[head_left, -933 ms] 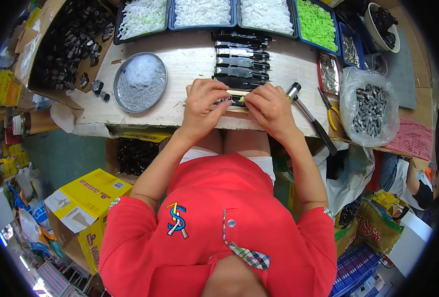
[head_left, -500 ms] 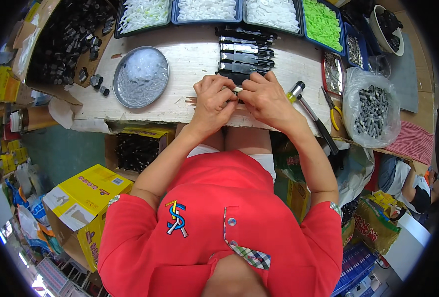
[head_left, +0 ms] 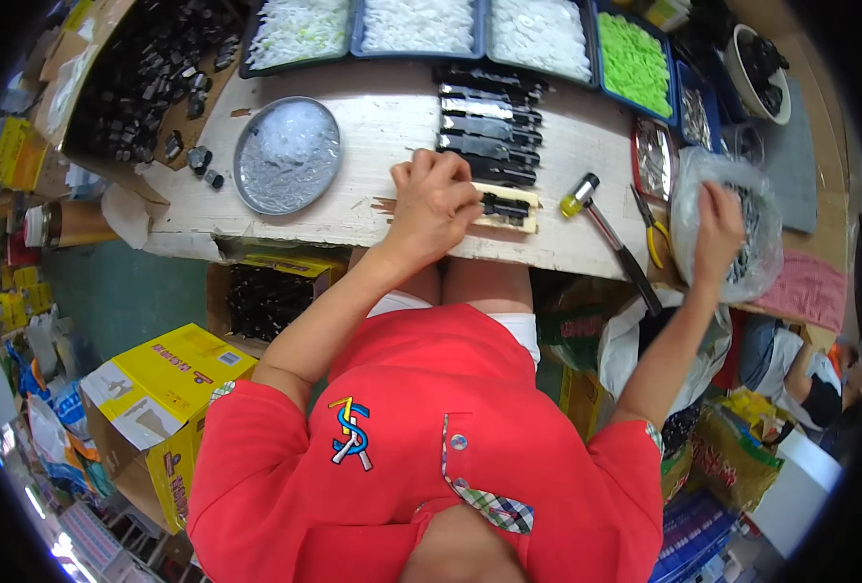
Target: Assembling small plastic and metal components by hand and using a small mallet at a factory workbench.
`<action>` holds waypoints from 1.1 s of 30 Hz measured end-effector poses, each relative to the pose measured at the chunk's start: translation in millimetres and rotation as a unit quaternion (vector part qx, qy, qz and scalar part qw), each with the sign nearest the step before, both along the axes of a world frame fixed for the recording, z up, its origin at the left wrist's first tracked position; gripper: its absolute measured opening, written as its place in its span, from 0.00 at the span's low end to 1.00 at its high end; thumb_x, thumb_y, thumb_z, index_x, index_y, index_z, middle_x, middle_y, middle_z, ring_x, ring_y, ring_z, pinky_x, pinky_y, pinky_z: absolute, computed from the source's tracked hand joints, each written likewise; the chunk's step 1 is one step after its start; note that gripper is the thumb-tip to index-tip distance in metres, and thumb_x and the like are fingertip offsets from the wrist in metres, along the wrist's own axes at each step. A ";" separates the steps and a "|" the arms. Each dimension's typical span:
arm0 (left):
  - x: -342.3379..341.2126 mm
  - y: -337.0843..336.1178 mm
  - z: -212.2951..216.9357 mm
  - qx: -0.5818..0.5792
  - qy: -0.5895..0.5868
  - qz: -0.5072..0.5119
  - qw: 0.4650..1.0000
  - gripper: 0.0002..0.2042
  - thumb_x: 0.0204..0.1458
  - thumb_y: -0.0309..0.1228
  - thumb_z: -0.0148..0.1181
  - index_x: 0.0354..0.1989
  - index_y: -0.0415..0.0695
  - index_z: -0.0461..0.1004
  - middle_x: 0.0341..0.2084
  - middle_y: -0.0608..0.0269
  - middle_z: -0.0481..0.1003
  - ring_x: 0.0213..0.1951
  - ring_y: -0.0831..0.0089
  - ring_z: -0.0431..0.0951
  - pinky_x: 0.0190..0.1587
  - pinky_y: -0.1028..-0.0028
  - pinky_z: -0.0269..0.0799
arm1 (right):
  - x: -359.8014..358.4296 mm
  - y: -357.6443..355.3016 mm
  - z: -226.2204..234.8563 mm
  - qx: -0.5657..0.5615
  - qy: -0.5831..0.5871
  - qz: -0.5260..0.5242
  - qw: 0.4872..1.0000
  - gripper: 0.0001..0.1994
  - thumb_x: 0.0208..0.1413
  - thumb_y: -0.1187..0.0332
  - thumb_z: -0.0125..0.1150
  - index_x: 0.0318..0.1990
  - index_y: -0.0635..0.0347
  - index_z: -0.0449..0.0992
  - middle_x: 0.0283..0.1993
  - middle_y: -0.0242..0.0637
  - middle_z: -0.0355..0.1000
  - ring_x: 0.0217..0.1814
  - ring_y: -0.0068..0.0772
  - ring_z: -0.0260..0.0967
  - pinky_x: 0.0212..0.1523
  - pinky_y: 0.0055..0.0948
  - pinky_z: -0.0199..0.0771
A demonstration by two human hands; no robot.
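My left hand [head_left: 436, 202] is curled over the left end of a cream-coloured block [head_left: 531, 222], its fingers closed; what they pinch is hidden. A black part [head_left: 505, 208] lies in the block's recess. Off to the right, my right hand [head_left: 720, 231] reaches over a clear plastic bag [head_left: 689, 233] of small dark grey pieces [head_left: 739, 264]. Its fingers are bent together at the pieces, and what they grip is too small to make out. Beyond the block, several black strip-like parts [head_left: 492, 136] lie in a stacked row.
A mallet [head_left: 611, 238] and yellow-handled pliers [head_left: 656, 238] lie between block and bag. Left stands a round metal dish [head_left: 287, 196] of clear small pieces. Trays of white parts [head_left: 416, 27] and green parts [head_left: 633, 63] line the back. A carton of black pieces [head_left: 164, 92] is far left.
My right hand has left the block and moved right to the bag, uncovering the black part. My left hand has stayed at the block. The view has shifted slightly.
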State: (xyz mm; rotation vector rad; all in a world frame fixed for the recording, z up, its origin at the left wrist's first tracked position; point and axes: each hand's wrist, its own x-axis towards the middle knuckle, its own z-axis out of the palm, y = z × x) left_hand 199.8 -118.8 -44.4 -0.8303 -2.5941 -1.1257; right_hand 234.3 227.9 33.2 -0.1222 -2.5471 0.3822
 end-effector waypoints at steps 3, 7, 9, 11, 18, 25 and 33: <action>-6.8 9.0 -0.8 -0.002 -0.001 -0.034 0.999 0.04 0.33 0.29 0.63 0.19 0.48 0.74 0.31 0.71 0.67 0.39 0.68 0.63 0.40 0.64 0.51 | 38.3 99.5 -10.5 0.033 0.000 -0.083 0.996 0.07 0.51 0.71 0.54 0.36 0.63 0.75 0.33 0.42 0.71 0.33 0.39 0.69 0.36 0.30 0.67; -0.6 5.3 -2.7 -0.031 0.032 -0.038 0.998 0.06 0.34 0.28 0.63 0.24 0.48 0.74 0.33 0.70 0.68 0.40 0.68 0.64 0.41 0.65 0.51 | 55.2 160.9 -34.3 0.023 -0.247 -0.221 0.943 0.10 0.49 0.68 0.55 0.38 0.62 0.75 0.36 0.43 0.72 0.38 0.43 0.70 0.41 0.33 0.67; 2.2 2.5 -1.7 -0.031 0.032 -0.042 0.998 0.06 0.36 0.29 0.63 0.26 0.48 0.74 0.34 0.68 0.68 0.41 0.67 0.64 0.42 0.65 0.51 | 51.1 150.4 -48.0 0.032 -0.279 -0.213 0.936 0.15 0.48 0.68 0.56 0.45 0.61 0.72 0.41 0.48 0.70 0.42 0.47 0.68 0.44 0.36 0.66; 1.0 -2.2 -1.3 -0.028 0.040 -0.054 0.997 0.07 0.37 0.31 0.63 0.28 0.49 0.75 0.35 0.67 0.68 0.41 0.66 0.63 0.42 0.65 0.52 | 45.6 155.8 -72.4 0.075 -0.298 -0.193 0.932 0.18 0.47 0.69 0.57 0.47 0.62 0.70 0.43 0.50 0.68 0.46 0.50 0.66 0.46 0.38 0.65; -134.5 -69.1 31.2 0.022 0.082 0.195 0.977 0.06 0.42 0.31 0.61 0.26 0.42 0.77 0.26 0.58 0.74 0.30 0.65 0.73 0.36 0.71 0.68 | 37.8 128.4 -48.7 0.027 -0.284 -0.200 0.937 0.16 0.45 0.72 0.57 0.45 0.63 0.70 0.41 0.48 0.69 0.44 0.48 0.66 0.45 0.37 0.64; -258.4 -120.2 34.4 -0.140 0.048 0.291 0.945 0.14 0.38 0.31 0.60 0.38 0.50 0.77 0.39 0.53 0.70 0.39 0.54 0.73 0.42 0.60 0.69 | 38.7 143.0 -59.0 -0.079 -0.195 -0.187 0.960 0.15 0.51 0.70 0.52 0.47 0.63 0.69 0.42 0.49 0.71 0.42 0.46 0.70 0.45 0.36 0.66; -266.7 -107.9 43.4 -0.274 0.032 0.215 0.937 0.09 0.39 0.26 0.55 0.31 0.44 0.76 0.31 0.58 0.70 0.39 0.55 0.73 0.39 0.58 0.68 | 40.4 132.2 -58.7 0.048 -0.202 -0.241 0.948 0.14 0.52 0.63 0.52 0.41 0.62 0.72 0.41 0.48 0.71 0.42 0.50 0.68 0.41 0.40 0.66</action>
